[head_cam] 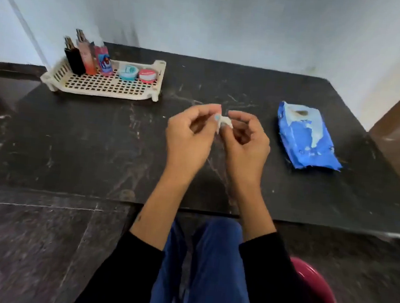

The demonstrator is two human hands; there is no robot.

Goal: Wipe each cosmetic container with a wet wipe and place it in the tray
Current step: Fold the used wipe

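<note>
Over the middle of the dark table, my left hand (190, 136) and my right hand (246, 141) pinch a small crumpled white wet wipe (224, 122) between their fingertips. A cream perforated tray (98, 85) stands at the back left. Along its far side stand a black bottle (74, 55), a peach bottle (86, 54) and a pink tube (103, 60). Beside them in the tray sit a blue jar (128, 72) and a red jar (147, 75). I see no cosmetic container outside the tray.
A blue wet-wipe pack (306, 136) lies flat on the right of the black stone table (74, 140). A white wall runs behind the table. A maroon stool (315, 292) shows under my blue-trousered legs, and a brown surface stands at the far right.
</note>
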